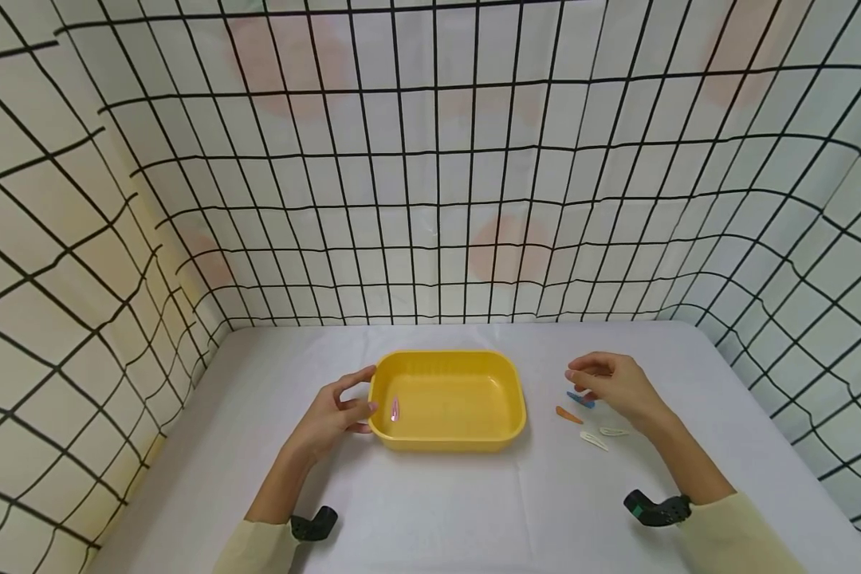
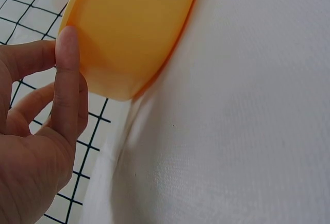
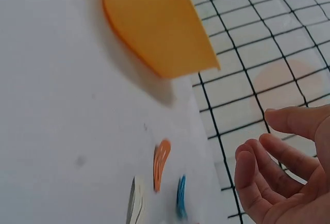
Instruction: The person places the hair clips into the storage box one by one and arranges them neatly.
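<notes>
A yellow tray (image 1: 448, 445) with rounded corners sits on the white table. My left hand (image 1: 332, 414) holds it at its left end, thumb and fingers at the rim; the left wrist view shows the thumb (image 2: 67, 51) against the outer wall. Inside the tray lies a pink hair clip (image 1: 395, 409). To its right, my right hand (image 1: 617, 384) hovers over a blue hair clip (image 1: 581, 399), fingers loosely bent, nothing between thumb and fingertips. Nearer me are an orange hair clip (image 1: 568, 415) and two cream hair clips, one (image 1: 594, 441) left of the other (image 1: 613, 432).
White cloth covers the table (image 1: 430, 510). Behind it and along both sides stands a black wire grid (image 1: 438, 199) backed by pale sheeting. A black wrist camera (image 1: 314, 524) is strapped to the left wrist, and another (image 1: 656, 509) to the right.
</notes>
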A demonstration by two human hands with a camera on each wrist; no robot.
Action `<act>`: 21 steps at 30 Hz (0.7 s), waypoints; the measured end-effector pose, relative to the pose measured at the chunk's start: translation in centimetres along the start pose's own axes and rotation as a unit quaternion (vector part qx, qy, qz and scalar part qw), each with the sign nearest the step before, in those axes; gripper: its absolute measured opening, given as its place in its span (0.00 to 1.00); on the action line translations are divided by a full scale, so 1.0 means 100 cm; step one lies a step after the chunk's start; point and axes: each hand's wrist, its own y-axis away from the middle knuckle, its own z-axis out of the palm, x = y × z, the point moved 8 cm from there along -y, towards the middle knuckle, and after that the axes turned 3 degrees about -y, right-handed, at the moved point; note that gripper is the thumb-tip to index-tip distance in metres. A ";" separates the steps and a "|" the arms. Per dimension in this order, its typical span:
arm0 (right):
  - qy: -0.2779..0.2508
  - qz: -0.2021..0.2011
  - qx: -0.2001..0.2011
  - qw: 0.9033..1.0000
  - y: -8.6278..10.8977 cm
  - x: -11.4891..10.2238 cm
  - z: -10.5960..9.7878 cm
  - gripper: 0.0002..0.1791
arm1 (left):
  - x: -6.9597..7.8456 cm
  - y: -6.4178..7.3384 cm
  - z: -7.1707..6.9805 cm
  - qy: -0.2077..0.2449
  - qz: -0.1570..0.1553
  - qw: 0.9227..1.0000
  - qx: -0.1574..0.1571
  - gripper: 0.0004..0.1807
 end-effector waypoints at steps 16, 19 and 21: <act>0.089 0.020 0.053 0.994 0.010 0.058 -0.041 0.26 | -0.003 -0.001 0.000 0.002 0.007 1.000 -0.004 0.39; 0.106 0.026 0.062 0.992 0.010 0.067 -0.045 0.26 | -0.003 -0.001 0.000 0.000 0.009 1.000 -0.005 0.39; 0.113 0.032 0.067 0.991 0.009 0.072 -0.047 0.26 | -0.002 -0.001 0.000 -0.002 0.010 1.000 -0.007 0.39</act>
